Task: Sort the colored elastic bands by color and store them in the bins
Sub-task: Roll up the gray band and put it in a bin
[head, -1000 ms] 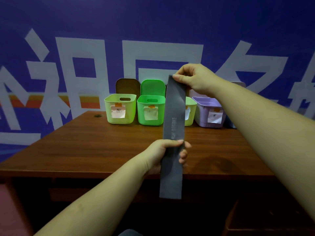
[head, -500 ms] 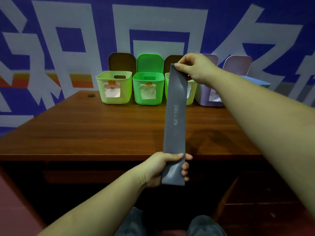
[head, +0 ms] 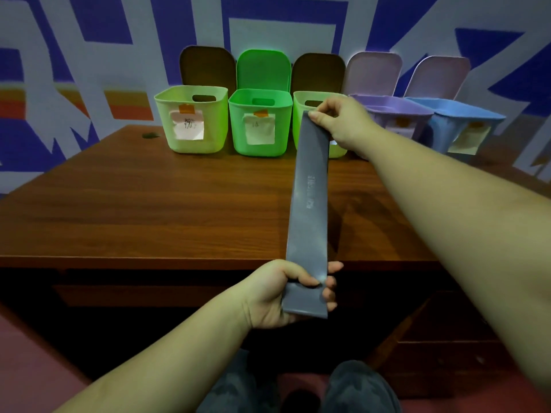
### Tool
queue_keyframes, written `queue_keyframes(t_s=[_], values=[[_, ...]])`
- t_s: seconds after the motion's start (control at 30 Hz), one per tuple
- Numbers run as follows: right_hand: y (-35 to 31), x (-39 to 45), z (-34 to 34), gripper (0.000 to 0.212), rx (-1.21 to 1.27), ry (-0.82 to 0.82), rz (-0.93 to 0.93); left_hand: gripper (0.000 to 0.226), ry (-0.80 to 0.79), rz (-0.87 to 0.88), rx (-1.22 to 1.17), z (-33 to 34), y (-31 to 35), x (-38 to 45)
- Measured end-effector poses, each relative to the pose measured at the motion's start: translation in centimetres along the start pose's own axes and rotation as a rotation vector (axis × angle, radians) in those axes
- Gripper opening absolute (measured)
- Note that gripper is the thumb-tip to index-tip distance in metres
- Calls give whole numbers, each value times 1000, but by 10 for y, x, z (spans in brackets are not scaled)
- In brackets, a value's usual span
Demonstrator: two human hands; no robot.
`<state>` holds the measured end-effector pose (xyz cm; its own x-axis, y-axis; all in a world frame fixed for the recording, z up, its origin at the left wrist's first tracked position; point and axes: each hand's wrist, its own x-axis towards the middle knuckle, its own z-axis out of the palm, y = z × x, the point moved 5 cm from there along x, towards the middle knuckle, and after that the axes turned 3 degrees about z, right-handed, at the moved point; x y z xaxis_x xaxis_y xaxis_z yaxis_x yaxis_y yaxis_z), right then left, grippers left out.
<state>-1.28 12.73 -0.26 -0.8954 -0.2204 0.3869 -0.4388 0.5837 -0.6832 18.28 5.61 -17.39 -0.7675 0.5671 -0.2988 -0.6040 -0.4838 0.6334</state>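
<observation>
A grey elastic band [head: 308,210] is stretched flat between my two hands above the front of the wooden table [head: 149,210]. My right hand [head: 340,120] pinches its top end in front of the third bin. My left hand [head: 280,293] grips its lower end just past the table's front edge. Along the back stand several labelled bins: a pale green bin [head: 190,120], a bright green bin [head: 261,123], a yellow-green bin [head: 301,114] partly hidden by the band and my right hand, a purple bin [head: 396,111] and a blue bin [head: 459,123].
Each bin has a lid standing upright behind it against the blue and white wall. A small dark mark [head: 150,135] lies on the table left of the bins. My knees [head: 357,389] show below the table edge.
My left hand slid down the band to its lower end. Both hands and the band sit lower in the picture as the view tilted down, showing more bins and my knees.
</observation>
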Motion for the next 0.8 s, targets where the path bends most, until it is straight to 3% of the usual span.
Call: queue_keyframes(t_s=[0.27, 0.47, 0.6, 0.73, 0.8], values=[[30, 8, 34, 22, -60, -25, 35, 33, 89, -64, -94, -22, -2, 9], [50, 6, 53, 28, -36, 2, 85, 29, 127, -59, 37, -28, -1, 7], [52, 3, 56, 26, -34, 7, 80, 25, 277, -31, 302, -43, -2, 1], [52, -1, 54, 25, -23, 3, 67, 31, 405, -78, 980, -54, 25, -29], [52, -1, 52, 25, -22, 18, 59, 32, 423, -139, 1147, -53, 48, -44]])
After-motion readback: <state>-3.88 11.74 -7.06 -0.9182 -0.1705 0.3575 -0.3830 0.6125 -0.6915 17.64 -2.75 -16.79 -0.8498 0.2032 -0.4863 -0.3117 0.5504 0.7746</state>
